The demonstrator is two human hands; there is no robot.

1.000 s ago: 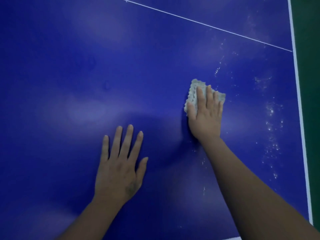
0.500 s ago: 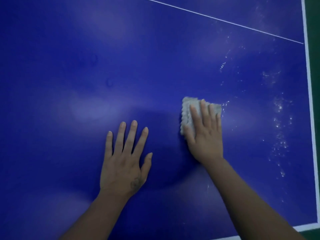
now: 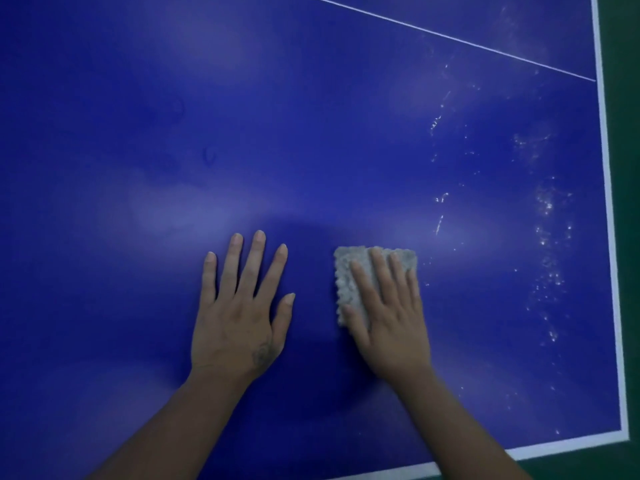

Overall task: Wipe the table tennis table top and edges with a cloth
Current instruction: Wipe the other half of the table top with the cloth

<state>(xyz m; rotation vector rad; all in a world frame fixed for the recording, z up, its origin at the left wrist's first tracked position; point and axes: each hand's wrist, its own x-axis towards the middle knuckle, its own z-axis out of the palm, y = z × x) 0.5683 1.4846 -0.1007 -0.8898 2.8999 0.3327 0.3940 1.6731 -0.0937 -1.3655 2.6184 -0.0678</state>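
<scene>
Cloth (image 3: 349, 271) under right hand (image 3: 388, 320), well left of the white edge line (image 3: 609, 237). Judgement: best swept flat with even pressure toward that line, through the white specks (image 3: 549, 237) lying between. Right fingers (image 3: 379, 268) straight, together, pressing; nothing clamped. Cloth grey, nubbly, folded to a small pad. Left hand (image 3: 239, 317), further left of the line, lies flat on the table (image 3: 138, 98), fingers spread, holding nothing.

Bare forearms, bare hands, fingers slim. The left hand (image 3: 239, 320) has a small dark smudgy mark (image 3: 261, 355) on its back near thumb base; right hand (image 3: 391, 323) bare.
</scene>
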